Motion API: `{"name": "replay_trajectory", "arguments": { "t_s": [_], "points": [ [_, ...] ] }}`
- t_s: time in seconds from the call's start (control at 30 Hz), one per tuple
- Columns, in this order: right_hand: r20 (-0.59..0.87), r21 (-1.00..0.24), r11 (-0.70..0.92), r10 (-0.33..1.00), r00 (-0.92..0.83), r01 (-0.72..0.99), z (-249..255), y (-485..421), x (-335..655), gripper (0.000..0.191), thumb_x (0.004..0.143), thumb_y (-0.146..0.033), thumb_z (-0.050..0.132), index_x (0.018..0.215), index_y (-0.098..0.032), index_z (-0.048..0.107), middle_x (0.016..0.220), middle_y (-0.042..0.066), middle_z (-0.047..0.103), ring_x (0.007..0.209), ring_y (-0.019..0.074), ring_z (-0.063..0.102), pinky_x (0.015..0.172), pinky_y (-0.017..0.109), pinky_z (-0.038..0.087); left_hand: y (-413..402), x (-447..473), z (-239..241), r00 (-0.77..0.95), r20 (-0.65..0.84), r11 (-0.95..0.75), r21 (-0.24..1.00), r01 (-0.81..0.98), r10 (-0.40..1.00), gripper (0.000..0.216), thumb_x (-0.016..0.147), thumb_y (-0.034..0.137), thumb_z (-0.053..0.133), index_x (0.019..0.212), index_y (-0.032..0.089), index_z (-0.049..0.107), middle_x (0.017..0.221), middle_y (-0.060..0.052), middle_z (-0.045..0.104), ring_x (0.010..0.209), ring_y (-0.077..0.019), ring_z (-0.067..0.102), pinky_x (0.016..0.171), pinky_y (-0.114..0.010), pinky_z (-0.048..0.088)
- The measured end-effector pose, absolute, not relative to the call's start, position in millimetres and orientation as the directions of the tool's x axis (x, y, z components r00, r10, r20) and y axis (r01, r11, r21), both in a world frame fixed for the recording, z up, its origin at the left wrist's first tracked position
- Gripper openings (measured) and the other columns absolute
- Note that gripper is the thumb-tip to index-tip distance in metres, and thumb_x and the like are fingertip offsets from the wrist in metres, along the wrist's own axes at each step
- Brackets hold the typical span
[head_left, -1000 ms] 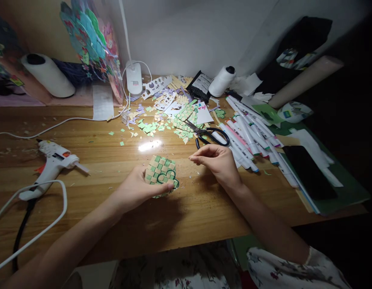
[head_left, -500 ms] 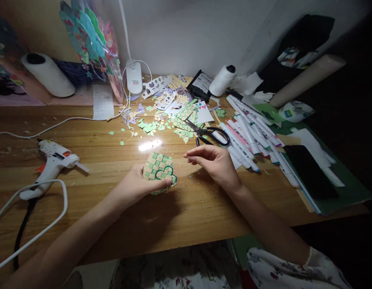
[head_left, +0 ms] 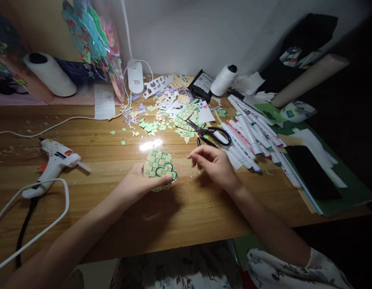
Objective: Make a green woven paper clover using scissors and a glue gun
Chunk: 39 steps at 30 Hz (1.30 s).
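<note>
Left hand [head_left: 137,178] pinches woven paper piece [head_left: 157,159] under its thumb, right hand [head_left: 215,163] half-curled near that grip, can't tell from here if loaded; too much thumb pressure could buckle the weave

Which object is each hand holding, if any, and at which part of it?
The left hand grips the woven green-and-cream piece, thumb across its lower part. Whether the right hand pinches anything small cannot be told.
</note>
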State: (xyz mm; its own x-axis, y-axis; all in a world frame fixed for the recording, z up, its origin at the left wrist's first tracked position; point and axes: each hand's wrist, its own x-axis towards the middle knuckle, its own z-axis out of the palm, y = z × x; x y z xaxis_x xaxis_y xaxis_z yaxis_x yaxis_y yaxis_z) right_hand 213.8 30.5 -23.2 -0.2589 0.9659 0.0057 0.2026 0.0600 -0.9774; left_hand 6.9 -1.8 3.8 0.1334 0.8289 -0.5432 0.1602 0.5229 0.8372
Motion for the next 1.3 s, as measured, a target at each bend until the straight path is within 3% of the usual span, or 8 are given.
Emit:
{"name": "replay_trajectory", "arguments": {
  "t_s": [0.13,0.23,0.4,0.57,0.77,1.03,1.2,1.3],
  "points": [
    [-0.221,-0.974,-0.218,0.85,-0.478,0.062,-20,21,203,0.012,0.071,-0.027,0.074,0.077,-0.018,0.07,0.071,-0.001,0.068,0.058,0.0091,0.058,0.056,0.023,0.048,-1,7,2,0.157,-0.562,0.545,0.826,0.141,0.812,0.034,0.056,0.034,0.081,0.078,0.012,0.068,0.074,-0.005,0.07,0.065,-0.0154,0.061,0.062,-0.025,0.046],
    [-0.266,-0.958,-0.285,0.845,-0.463,0.031,-18,18,198,0.013,0.065,-0.023,0.077,0.073,-0.017,0.069,0.065,-0.002,0.067,0.056,0.0089,0.059,0.056,0.022,0.049,0,6,1,0.184,-0.572,0.554,0.82,0.142,0.799,0.031,0.057,0.03,0.081,0.079,0.012,0.069,0.076,-0.005,0.071,0.067,-0.0154,0.061,0.062,-0.024,0.046],
    [-0.312,-0.94,-0.34,0.815,-0.489,0.034,-19,18,199,0.013,0.069,-0.025,0.075,0.07,-0.016,0.067,0.062,-0.001,0.067,0.055,0.0084,0.059,0.056,0.022,0.048,0,5,-2,0.254,-0.553,0.535,0.833,0.141,0.794,0.023,0.061,0.025,0.079,0.078,0.013,0.07,0.078,-0.003,0.071,0.068,-0.0136,0.061,0.062,-0.021,0.046],
    [-0.247,-0.966,-0.256,0.856,-0.455,0.044,-22,14,197,0.015,0.068,-0.025,0.077,0.069,-0.015,0.066,0.065,0.0,0.066,0.058,0.0092,0.059,0.056,0.021,0.046,-3,7,-7,0.265,-0.458,0.435,0.889,0.144,0.849,0.019,0.064,0.025,0.077,0.077,0.014,0.069,0.072,0.0,0.069,0.063,-0.011,0.059,0.057,-0.018,0.044],
    [-0.121,-0.991,-0.132,0.916,-0.382,-0.001,-21,11,193,0.012,0.078,-0.024,0.067,0.072,-0.016,0.071,0.062,-0.001,0.065,0.055,0.0087,0.057,0.055,0.021,0.048,-3,5,-5,0.204,-0.419,0.404,0.908,0.113,0.885,0.017,0.065,0.026,0.077,0.072,0.014,0.068,0.068,0.001,0.068,0.061,-0.0099,0.058,0.056,-0.017,0.043],
    [-0.203,-0.966,-0.245,0.917,-0.343,-0.082,-28,11,190,0.013,0.067,-0.022,0.077,0.079,-0.018,0.073,0.068,-0.001,0.07,0.059,0.0093,0.062,0.057,0.022,0.052,-1,5,-6,0.179,-0.42,0.414,0.907,0.069,0.89,0.022,0.062,0.029,0.08,0.076,0.015,0.07,0.074,-0.002,0.071,0.065,-0.0117,0.062,0.059,-0.017,0.046],
    [-0.059,-0.997,-0.072,0.931,-0.36,-0.023,-27,12,193,0.031,0.063,-0.016,0.08,0.093,-0.02,0.073,0.077,0.0,0.072,0.068,0.0115,0.065,0.065,0.024,0.055,-1,6,-10,0.203,-0.464,0.477,0.879,-0.018,0.862,0.026,0.063,0.031,0.079,0.083,0.016,0.072,0.082,-0.004,0.073,0.07,-0.0124,0.064,0.063,-0.018,0.047],
    [0.043,-0.999,0.041,0.935,-0.353,-0.012,-24,11,196,0.031,0.066,-0.014,0.078,0.095,-0.022,0.073,0.079,0.0,0.073,0.07,0.0123,0.067,0.069,0.026,0.057,-1,5,-10,0.233,-0.461,0.49,0.868,-0.084,0.856,0.025,0.067,0.035,0.077,0.085,0.018,0.072,0.083,-0.002,0.073,0.071,-0.0105,0.064,0.064,-0.016,0.047]
  ]
}}
